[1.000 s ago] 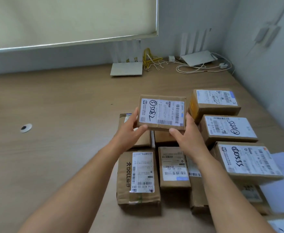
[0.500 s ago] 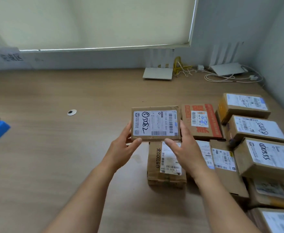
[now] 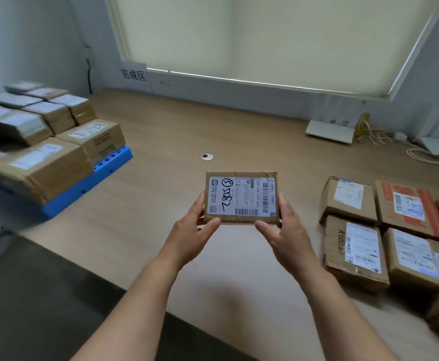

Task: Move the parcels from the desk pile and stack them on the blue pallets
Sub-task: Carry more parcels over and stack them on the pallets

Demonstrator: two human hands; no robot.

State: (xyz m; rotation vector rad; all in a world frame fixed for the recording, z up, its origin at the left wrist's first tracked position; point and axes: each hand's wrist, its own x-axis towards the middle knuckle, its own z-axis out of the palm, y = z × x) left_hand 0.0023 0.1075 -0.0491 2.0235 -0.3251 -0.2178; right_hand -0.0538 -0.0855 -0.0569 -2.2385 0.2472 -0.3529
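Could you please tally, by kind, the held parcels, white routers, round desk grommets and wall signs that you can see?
held parcel: 1
white routers: 2
round desk grommet: 1
wall sign: 1
Total: 5

Wall sign (image 3: pixel 133 74) reads 完成区. On the held parcel (image 3: pixel 241 198), handwritten 7805 with a circled 5. One pile parcel (image 3: pixel 353 252) says DOLL on top.

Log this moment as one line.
phase: carry | parcel: held between left hand and right hand | blue pallet: left, loaded | desk pile: right
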